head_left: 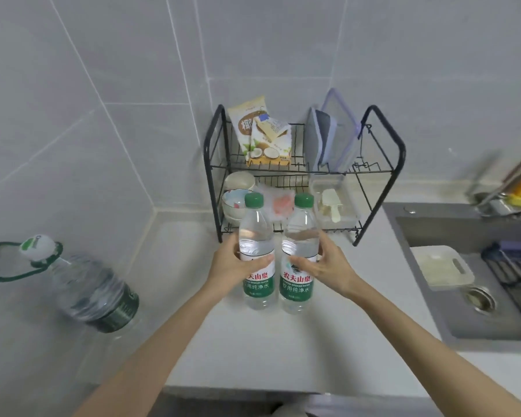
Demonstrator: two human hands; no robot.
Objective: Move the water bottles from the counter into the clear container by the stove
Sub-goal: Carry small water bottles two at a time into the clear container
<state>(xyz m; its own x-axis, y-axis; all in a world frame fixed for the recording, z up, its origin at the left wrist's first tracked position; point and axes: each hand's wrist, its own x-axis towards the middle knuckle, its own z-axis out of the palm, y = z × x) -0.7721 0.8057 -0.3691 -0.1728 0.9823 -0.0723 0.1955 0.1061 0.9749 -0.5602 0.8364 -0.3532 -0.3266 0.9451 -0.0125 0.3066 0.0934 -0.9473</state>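
On the counter (pixel 283 350), left hand (pixel 232 266) grips left bottle (pixel 257 257), right hand (pixel 325 266) grips right bottle (pixel 298 260), both upright.

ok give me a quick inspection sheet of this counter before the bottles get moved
surface: pale counter, with two bottles upright side by side on it.
job's things: left bottle and right bottle, green caps on, labels facing the camera; the stove and its container are not in view.
clutter: big water jug at the left; black wire rack behind, holding snack packets, bowls and a clear box.
grippers: left hand grips the left bottle; right hand grips the right bottle.
cables: nothing seen.
surroundings: grey tiled wall; sink at the right.
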